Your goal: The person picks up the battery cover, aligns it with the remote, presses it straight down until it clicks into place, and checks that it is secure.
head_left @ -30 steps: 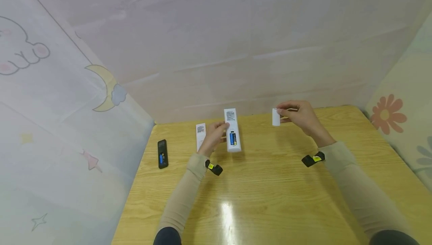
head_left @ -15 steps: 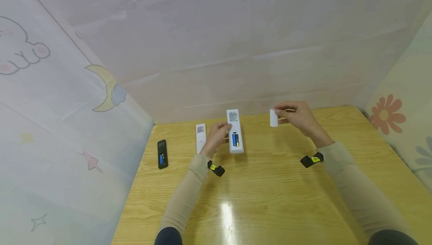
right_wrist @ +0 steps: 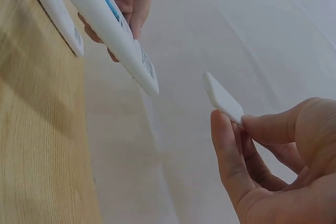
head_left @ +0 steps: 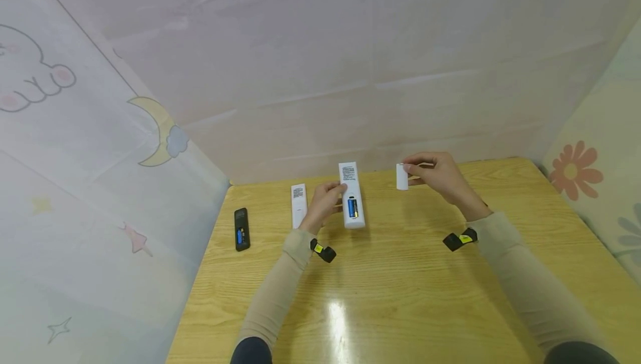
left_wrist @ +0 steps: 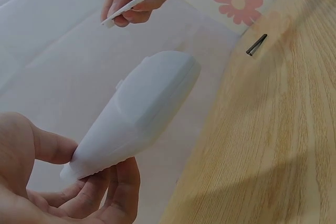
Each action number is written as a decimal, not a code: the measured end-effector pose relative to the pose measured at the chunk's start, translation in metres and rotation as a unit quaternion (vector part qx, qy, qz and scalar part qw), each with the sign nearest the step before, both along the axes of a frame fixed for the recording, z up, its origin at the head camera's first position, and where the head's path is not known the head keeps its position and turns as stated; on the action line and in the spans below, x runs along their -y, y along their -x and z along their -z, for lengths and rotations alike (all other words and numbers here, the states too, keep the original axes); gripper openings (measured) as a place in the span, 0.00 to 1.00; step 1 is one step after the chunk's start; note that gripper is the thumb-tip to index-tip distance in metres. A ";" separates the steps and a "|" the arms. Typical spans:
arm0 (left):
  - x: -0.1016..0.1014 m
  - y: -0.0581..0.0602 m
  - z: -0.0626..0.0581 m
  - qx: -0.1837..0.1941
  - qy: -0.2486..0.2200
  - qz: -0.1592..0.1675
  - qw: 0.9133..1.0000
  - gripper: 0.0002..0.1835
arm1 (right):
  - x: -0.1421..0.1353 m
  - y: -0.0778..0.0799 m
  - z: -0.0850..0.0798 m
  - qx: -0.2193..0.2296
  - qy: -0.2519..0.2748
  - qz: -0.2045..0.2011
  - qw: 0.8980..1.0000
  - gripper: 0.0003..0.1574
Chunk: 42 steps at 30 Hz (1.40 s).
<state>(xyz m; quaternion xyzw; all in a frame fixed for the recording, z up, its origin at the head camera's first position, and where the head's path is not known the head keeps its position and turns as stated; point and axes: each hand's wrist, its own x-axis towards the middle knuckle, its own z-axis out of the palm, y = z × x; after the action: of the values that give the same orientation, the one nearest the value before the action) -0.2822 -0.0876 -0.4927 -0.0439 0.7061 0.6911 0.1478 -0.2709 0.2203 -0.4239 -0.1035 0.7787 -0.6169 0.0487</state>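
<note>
- On my head view I see the left hand [head_left: 323, 205] grasping a large white remote [head_left: 353, 187] along its left edge, thumb on the back face and the other fingers curled beneath.
- I have that large white remote raised off the wooden table [head_left: 390, 286], just right of the middle of my head view, back face up, with a block of dark print at its far end.
- At its closer end I look into an uncovered compartment, where blue and gold batteries [head_left: 353, 208] sit; I cannot count them surely.
- I see the right hand [head_left: 438, 176] pinching a small white cover [head_left: 402, 177] between thumb and fingertips, held in the air to the right of the large white remote and apart from it.
- My left wrist view gives me the cover nearly edge-on; my right wrist view shows it tilted.
- Just left of the left hand I find a second white remote [head_left: 298, 200] lying on the table, its near end partly hidden behind that hand.
- Farther left I see a black remote [head_left: 241, 219] lying on the table, something blue showing in its open compartment.
- Behind the table I have a pale backdrop [head_left: 300, 85], and a red flower [head_left: 576, 170] is printed to the right.
</note>
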 end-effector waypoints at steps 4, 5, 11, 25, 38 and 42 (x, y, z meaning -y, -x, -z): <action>0.000 0.000 0.001 -0.003 0.003 0.000 1.000 0.28 | 0.003 -0.001 -0.001 0.001 0.004 0.001 1.000 0.23; 0.000 0.000 0.001 -0.003 0.004 -0.001 1.000 0.28 | 0.004 -0.001 -0.001 0.000 0.003 0.001 1.000 0.23; 0.000 -0.001 0.002 -0.001 0.006 -0.004 1.000 0.28 | 0.009 -0.001 -0.001 -0.003 0.006 -0.003 1.000 0.22; -0.003 -0.001 0.000 0.004 0.005 -0.003 1.000 0.28 | 0.017 -0.002 0.000 0.008 0.016 -0.018 1.000 0.23; -0.005 -0.002 -0.003 0.002 0.003 -0.001 1.000 0.30 | 0.025 -0.004 0.001 0.007 0.010 -0.019 1.000 0.21; -0.007 -0.003 -0.003 -0.001 0.003 -0.002 1.000 0.30 | 0.025 -0.004 0.001 0.004 0.003 -0.020 1.000 0.21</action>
<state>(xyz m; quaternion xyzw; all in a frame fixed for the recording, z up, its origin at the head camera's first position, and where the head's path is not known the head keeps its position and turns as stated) -0.2795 -0.0808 -0.4901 -0.0449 0.7079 0.6897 0.1456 -0.2667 0.1949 -0.4250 -0.1165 0.7746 -0.6183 0.0637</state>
